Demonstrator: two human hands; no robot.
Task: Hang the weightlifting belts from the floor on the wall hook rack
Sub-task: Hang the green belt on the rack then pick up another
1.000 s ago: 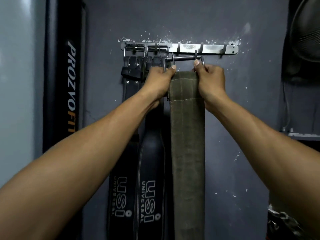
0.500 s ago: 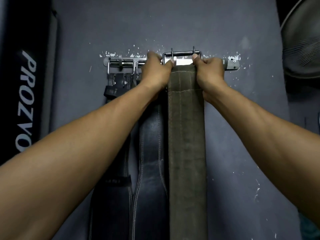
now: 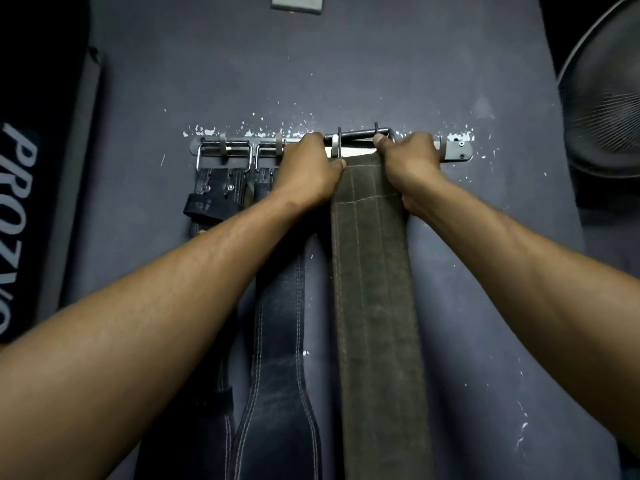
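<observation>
Hanging a green belt (image 3: 377,289) on the wall rack (image 3: 453,152). The belt is a broad, thick stitched strap that hangs straight down the wall from its top end; it is judged stiff across its width, fairly heavy, and rough enough not to slip. The sound place to take hold is the top end, at both edges just under the metal buckle (image 3: 360,136), so that the buckle frame stays level and can be steered onto a hook.

The left hand (image 3: 311,171) grips the left edge of the belt's top, fingers curled behind it and thumb pressed on the front. The right hand (image 3: 408,161) grips the right edge likewise, its thumb tip against the buckle bar. The strap lies between the two hands, touching both.

The buckle stands at the rack's top edge, right of centre, in front of a hook (image 3: 335,147); whether it is already seated cannot be told.

Two black belts (image 3: 277,341) hang from hooks toward the rack's left end, the nearer one just beside the green belt.
</observation>
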